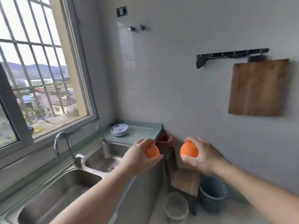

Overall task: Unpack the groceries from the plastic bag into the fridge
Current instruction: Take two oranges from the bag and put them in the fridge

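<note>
Stainless steel fills the left of the view, where the double sink [68, 188] sits under the barred window [37, 70] with its tap [63, 146], and a stack of blue-patterned plates [119, 129] rests on the green surface [142, 131] beyond. Moving right, we hold one orange [152, 151] in the left hand [139, 157], fingers curled round it in a full grip, and a second orange [189, 149] in the right hand [202, 156], gripped the same way; both fruits hang in the air in front of us, apart from each other, over the gap past the sink cabinet. Neither the plastic bag nor the fridge is in view, so we judge this to be the carry between them. To do it well, we keep each grip snug without squeezing the skin, turn toward the fridge, and mind the buckets [212, 193] on the floor below. Further right a wooden cutting board [258, 88] hangs from a black rail [233, 54].
</note>
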Motion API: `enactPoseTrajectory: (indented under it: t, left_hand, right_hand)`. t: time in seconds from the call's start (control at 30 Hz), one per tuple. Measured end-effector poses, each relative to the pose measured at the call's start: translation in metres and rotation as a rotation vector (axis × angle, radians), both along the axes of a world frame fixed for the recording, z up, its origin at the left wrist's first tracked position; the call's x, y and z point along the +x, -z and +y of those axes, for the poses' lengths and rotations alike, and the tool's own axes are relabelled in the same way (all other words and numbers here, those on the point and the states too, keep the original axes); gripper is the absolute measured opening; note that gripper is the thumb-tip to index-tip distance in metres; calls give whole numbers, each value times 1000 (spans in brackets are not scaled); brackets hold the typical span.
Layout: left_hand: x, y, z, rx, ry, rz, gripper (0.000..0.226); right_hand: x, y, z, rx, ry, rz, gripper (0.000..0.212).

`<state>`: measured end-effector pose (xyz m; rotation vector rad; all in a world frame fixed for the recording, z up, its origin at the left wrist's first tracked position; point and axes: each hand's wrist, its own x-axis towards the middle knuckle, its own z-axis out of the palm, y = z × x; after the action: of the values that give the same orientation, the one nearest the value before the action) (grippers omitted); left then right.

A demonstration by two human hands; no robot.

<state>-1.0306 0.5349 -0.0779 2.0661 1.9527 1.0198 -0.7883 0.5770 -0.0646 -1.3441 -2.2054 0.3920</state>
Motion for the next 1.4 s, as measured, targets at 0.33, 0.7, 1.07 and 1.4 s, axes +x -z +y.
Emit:
enactPoseTrajectory:
  t: [0.33,0.7,1.07,1.4]
  left_hand:
    - [213,-22,87,-27,404,31,55]
    - [395,-19,189,-61,866,-49,46]
    - [505,5,281,-81,1164,-93,40]
    - [648,5,306,-115,1293,-98,40]
  right_hand:
    - [216,7,5,-25,413,108,47]
    - [356,-1,2,81,917,108,55]
    - [405,-1,20,86,1189,-67,49]
    - [523,11,42,160,1353,48,54]
